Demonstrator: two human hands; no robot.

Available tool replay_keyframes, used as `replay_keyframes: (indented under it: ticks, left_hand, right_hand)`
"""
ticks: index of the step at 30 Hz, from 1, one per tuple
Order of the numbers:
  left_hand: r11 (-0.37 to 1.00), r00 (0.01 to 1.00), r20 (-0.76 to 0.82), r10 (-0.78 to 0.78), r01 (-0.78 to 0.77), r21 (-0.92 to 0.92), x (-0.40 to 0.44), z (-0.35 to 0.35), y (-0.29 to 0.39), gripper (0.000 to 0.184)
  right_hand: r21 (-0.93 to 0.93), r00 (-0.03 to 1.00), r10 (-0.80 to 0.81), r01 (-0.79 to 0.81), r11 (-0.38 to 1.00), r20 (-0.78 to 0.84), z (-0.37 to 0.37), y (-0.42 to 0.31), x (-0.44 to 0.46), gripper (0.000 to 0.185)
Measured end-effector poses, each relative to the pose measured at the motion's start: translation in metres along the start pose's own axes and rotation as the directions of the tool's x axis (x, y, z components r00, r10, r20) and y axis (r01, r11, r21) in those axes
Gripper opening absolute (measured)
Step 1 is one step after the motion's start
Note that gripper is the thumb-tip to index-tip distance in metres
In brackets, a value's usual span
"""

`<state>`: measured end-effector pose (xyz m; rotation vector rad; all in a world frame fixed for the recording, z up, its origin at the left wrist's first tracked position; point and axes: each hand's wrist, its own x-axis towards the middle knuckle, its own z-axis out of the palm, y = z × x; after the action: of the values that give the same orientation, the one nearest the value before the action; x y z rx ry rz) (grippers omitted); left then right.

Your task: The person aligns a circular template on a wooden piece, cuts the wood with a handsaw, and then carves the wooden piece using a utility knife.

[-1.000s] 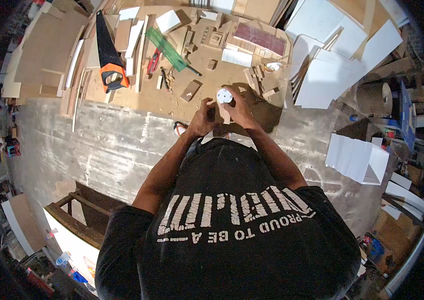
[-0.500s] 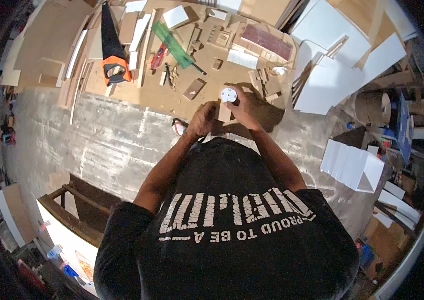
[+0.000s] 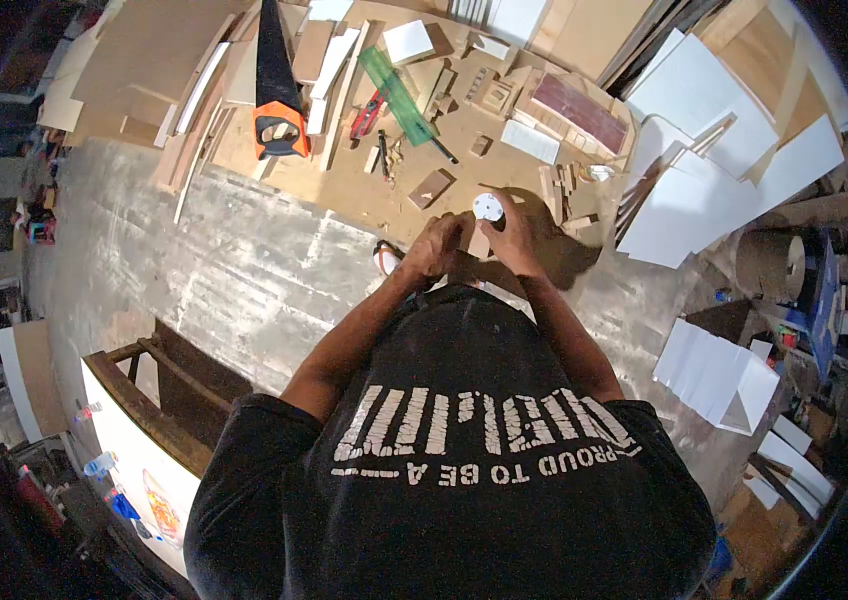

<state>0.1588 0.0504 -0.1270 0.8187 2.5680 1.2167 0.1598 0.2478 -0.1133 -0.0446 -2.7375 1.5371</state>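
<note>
My right hand (image 3: 511,238) is closed around a round white piece (image 3: 488,208) with small dark spots on its face; its exact kind is unclear. Just below it, a small wooden block (image 3: 480,243) shows between my hands. My left hand (image 3: 432,248) has its fingers curled at the block's left side and seems to grip it, though the fingertips are partly hidden. Both hands are at the near edge of the brown work board (image 3: 344,200). A brown offcut (image 3: 431,188) lies beyond my left hand.
On the board lie an orange-handled handsaw (image 3: 281,130), a red utility knife (image 3: 367,115), a green translucent strip (image 3: 396,95), a dark pen-like stick (image 3: 382,153) and a maroon-topped wooden piece (image 3: 579,110). White panels (image 3: 689,190) lean at right. A dark-framed table (image 3: 134,430) stands at lower left.
The whole view has shifted, so the board and tools appear further right and slightly lower. Both hands keep nearly the same hold on the white piece and the block.
</note>
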Motion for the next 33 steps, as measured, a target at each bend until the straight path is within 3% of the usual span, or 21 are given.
replay_keyframes:
  ticks: [2, 5, 8, 9, 10, 11, 13, 16, 18, 21, 22, 23, 24, 25, 27, 30, 31, 33]
  left_hand:
    - [1.000, 1.000, 0.004, -0.005, 0.005, -0.011, 0.001, -0.010, 0.016, 0.047]
    - [0.996, 0.989, -0.134, 0.069, -0.060, 0.072, -0.007, -0.003, 0.003, 0.046]
    - [0.873, 0.959, 0.074, -0.273, 0.280, -0.399, -0.001, -0.040, -0.017, 0.049]
    - [0.960, 0.947, -0.249, -0.204, 0.145, -0.239, 0.002, -0.047, -0.030, 0.034]
    - [0.949, 0.925, -0.283, -0.254, 0.181, -0.259, 0.010, -0.066, -0.038, 0.029]
    - [0.905, 0.841, -0.335, -0.425, 0.395, -0.157, 0.021, -0.080, -0.043, 0.025]
    - [0.951, 0.813, -0.542, -0.213, 0.299, 0.075, 0.043, -0.099, -0.069, 0.023]
    - [0.925, 0.867, -0.443, -0.227, 0.334, 0.181, 0.075, -0.121, -0.092, 0.024]
    - [0.911, 0.898, -0.357, -0.258, 0.349, 0.219, 0.091, -0.126, -0.102, 0.025]
    - [0.886, 0.918, -0.109, -0.382, 0.397, 0.240, 0.103, -0.133, -0.109, 0.025]
    - [0.886, 0.952, -0.143, -0.271, 0.304, 0.349, 0.101, -0.138, -0.106, 0.023]
    - [0.902, 0.959, -0.140, -0.248, 0.281, 0.327, 0.102, -0.137, -0.110, 0.022]
    - [0.916, 0.963, -0.141, -0.227, 0.261, 0.306, 0.103, -0.138, -0.113, 0.021]
    - [0.928, 0.967, -0.146, -0.209, 0.243, 0.283, 0.104, -0.139, -0.116, 0.020]
    - [0.949, 0.945, -0.132, -0.300, 0.282, -0.140, 0.101, -0.147, -0.111, 0.015]
    - [0.661, 0.891, 0.058, -0.451, 0.376, -0.650, 0.094, -0.164, -0.094, 0.011]
    - [0.502, 0.866, 0.150, -0.476, 0.408, -0.762, 0.090, -0.168, -0.088, 0.010]
    - [0.426, 0.870, 0.174, -0.461, 0.390, -0.816, 0.083, -0.169, -0.075, 0.007]
  right_hand:
    - [-0.013, 0.998, 0.054, -0.054, 0.998, 0.026, 0.001, 0.001, 0.003, 0.064]
    - [-0.049, 0.994, 0.076, -0.072, 0.996, 0.078, -0.001, 0.003, 0.005, 0.067]
    - [-0.110, 0.996, 0.034, -0.025, 0.994, 0.085, -0.004, -0.001, 0.002, 0.074]
    - [-0.094, 0.995, 0.043, -0.035, 0.995, 0.089, -0.006, -0.005, 0.000, 0.078]
    - [-0.079, 0.994, 0.053, -0.045, 0.996, 0.092, -0.006, -0.007, 0.000, 0.082]
    - [-0.046, 0.993, 0.055, -0.050, 0.998, 0.101, -0.002, 0.000, 0.001, 0.084]
    - [0.019, 0.992, 0.062, -0.065, 0.998, 0.112, 0.004, 0.020, 0.001, 0.089]
    - [-0.223, 0.977, -0.154, 0.119, 0.968, -0.146, 0.000, 0.022, -0.010, 0.089]
    - [-0.316, 0.972, -0.061, -0.014, 0.949, -0.226, -0.003, 0.015, -0.025, 0.088]
    - [-0.273, 0.950, 0.073, -0.161, 0.948, -0.305, -0.016, -0.003, -0.042, 0.080]
    - [-0.301, 0.937, 0.073, -0.183, 0.936, -0.342, -0.019, -0.005, -0.046, 0.078]
    - [-0.326, 0.924, 0.068, -0.201, 0.924, -0.377, -0.020, -0.010, -0.050, 0.077]
    - [-0.064, 0.859, 0.328, -0.381, 0.922, -0.394, -0.021, -0.017, -0.056, 0.073]
    - [-0.045, 0.841, 0.337, -0.391, 0.919, -0.423, -0.020, -0.020, -0.060, 0.071]
    - [-0.011, 0.807, 0.351, -0.404, 0.915, -0.475, -0.020, -0.027, -0.065, 0.067]
    - [0.183, 0.760, 0.470, -0.437, 0.881, -0.449, -0.021, -0.042, -0.061, 0.056]
    - [0.179, 0.800, 0.413, -0.372, 0.911, -0.436, -0.018, -0.038, -0.056, 0.052]
    - [0.172, 0.867, 0.290, -0.239, 0.956, -0.405, -0.014, -0.026, -0.043, 0.045]
